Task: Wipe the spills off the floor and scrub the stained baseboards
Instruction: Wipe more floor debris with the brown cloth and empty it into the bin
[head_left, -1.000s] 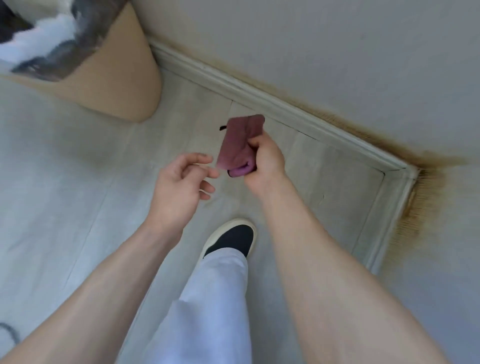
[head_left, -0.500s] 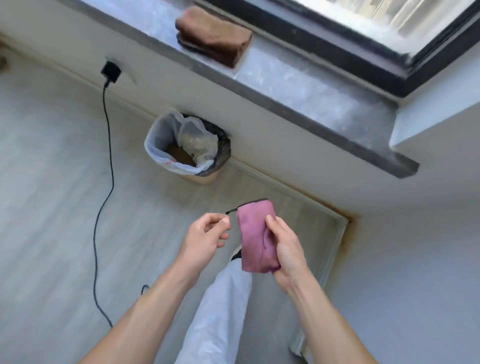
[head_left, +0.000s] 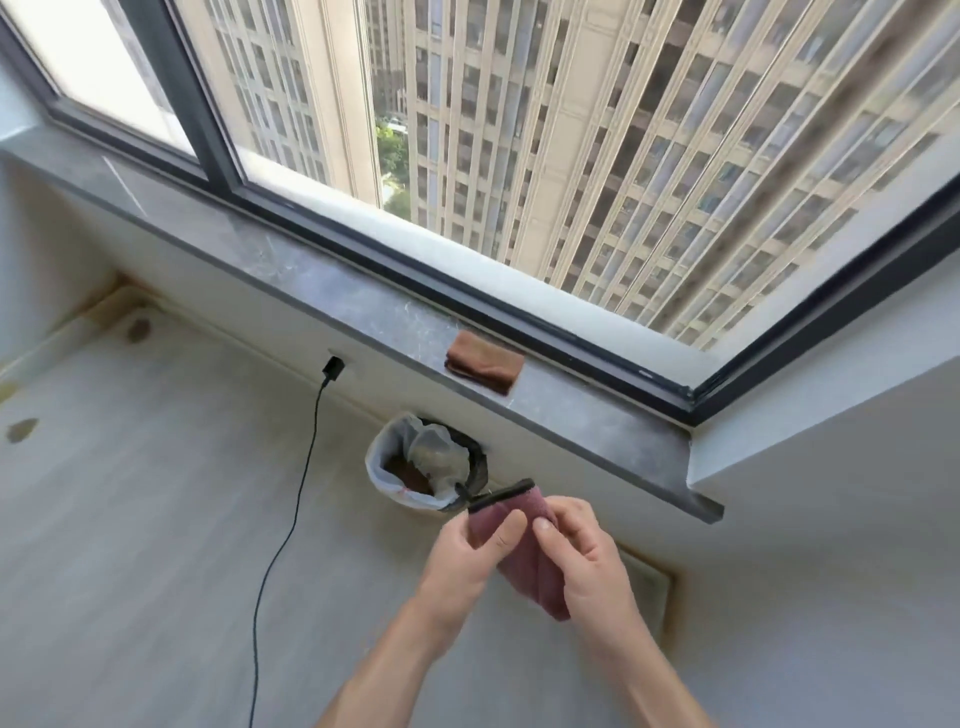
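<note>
Only the head cam here, so one view. Both hands are working a folded purple cloth (head_left: 524, 561) up in the air in front of the person, not down on the floor (head_left: 156, 519) yet. The left hand (head_left: 467, 556) is pinching the cloth's upper left part, thumb lying across the front. The right hand (head_left: 587, 556) is curling its fingers round the right side, thumb on the front too. There's a dark strip along the cloth's top edge; can't tell what it is.

My read: this is prep, getting the cloth folded or regripped before any wiping starts. Brownish spills (head_left: 22, 430) are sitting on the floor well off to the left, another one (head_left: 137, 329) near the far corner, and the baseboard (head_left: 649, 582) just behind the hands is showing yellowish staining. A bin with a bag (head_left: 415, 462) is standing against the wall, and a brown cloth (head_left: 485, 362) is lying on the windowsill (head_left: 363, 312).

Next move probably needs a solid one-handed grip, then crouching down to a stain.
</note>
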